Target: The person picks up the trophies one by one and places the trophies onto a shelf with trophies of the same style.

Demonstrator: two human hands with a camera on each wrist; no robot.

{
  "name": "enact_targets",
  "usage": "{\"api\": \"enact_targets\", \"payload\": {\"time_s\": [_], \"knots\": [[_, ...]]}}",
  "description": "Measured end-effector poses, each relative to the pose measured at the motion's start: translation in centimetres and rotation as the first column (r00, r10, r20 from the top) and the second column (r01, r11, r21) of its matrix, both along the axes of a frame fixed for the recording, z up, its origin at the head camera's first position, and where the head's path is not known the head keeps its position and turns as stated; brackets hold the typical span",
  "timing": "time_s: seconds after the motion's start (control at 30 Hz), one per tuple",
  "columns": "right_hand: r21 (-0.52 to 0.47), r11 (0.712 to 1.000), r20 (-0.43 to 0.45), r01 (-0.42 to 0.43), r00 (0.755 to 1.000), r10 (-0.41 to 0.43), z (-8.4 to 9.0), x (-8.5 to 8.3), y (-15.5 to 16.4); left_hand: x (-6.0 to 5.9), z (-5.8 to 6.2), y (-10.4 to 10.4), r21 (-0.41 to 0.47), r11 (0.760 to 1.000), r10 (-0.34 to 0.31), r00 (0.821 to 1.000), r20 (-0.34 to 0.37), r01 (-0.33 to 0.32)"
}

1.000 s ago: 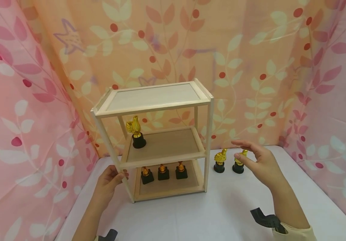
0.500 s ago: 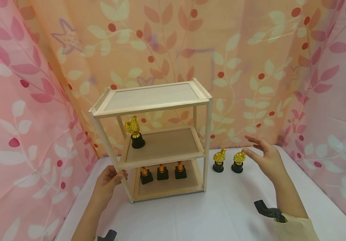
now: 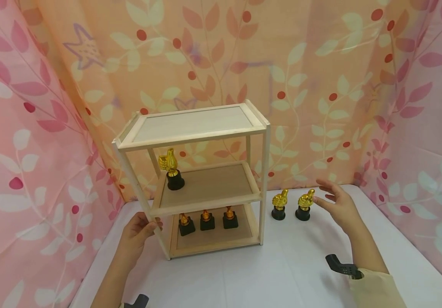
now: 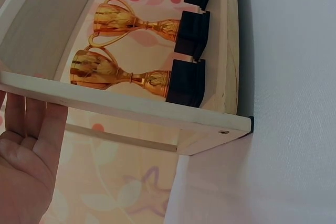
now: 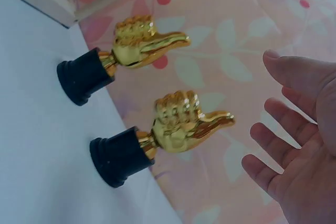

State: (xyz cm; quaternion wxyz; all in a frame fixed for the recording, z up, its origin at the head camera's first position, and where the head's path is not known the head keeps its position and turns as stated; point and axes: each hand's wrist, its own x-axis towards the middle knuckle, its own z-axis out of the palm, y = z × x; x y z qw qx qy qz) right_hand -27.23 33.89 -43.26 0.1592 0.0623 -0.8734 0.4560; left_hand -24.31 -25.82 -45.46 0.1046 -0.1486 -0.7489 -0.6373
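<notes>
Gold thumbs-up trophy (image 3: 304, 204) on a round black base stands upright on the white tabletop (image 3: 282, 273), just to the right of a small wooden shelf unit (image 3: 195, 175). The right hand (image 3: 340, 203) is beside it, fingers spread and relaxed, holding nothing; in the right wrist view the fingertips (image 5: 270, 153) sit close to the trophy's raised thumb but apart from it. A second thumbs-up trophy (image 3: 279, 204) stands just left of the first, between it and the shelf's front right post.

The left hand (image 3: 137, 233) grips the shelf's front left post low down, fingers curled round the wood. A third thumbs-up trophy (image 3: 171, 169) stands at the left back of the middle shelf. Three gold cup trophies (image 3: 206, 220) on square black bases stand in a row on the bottom shelf. The top shelf is bare.

Risk, as a judgement: these trophies are top-heavy on narrow bases, so a sideways brush from the open fingers could tip the near one into its neighbour and topple both. The shelf looks light, and a bump against the right post might shake the trophies inside, though the left hand's hold should steady it.

Room to move: open table lies in front of and to the right of the two trophies. A pink and orange leaf-print curtain (image 3: 321, 85) hangs close behind them and along both sides. The middle shelf is free across its centre and right.
</notes>
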Motion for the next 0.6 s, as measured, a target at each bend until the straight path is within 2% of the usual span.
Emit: {"api": "enact_targets", "payload": {"time_s": [0.23, 0.43, 0.6], "knots": [[-0.036, 0.999, 0.04, -0.003, 0.999, 0.004, -1.8, -0.8, 0.8, -0.1, -0.1, -0.2, -0.018, 1.0, -0.002, 1.0, 0.0, 0.002], [-0.104, 0.994, 0.084, -0.03, 0.996, 0.039, -3.8, -1.9, 1.4, -0.1, -0.2, -0.2, -0.024, 1.0, -0.006, 1.0, -0.012, 0.005], [-0.127, 0.991, 0.128, -0.04, 0.99, 0.057, -5.8, -2.9, 1.9, -0.1, -0.2, -0.1, 0.004, 1.0, -0.006, 1.0, -0.011, 0.006]]}}
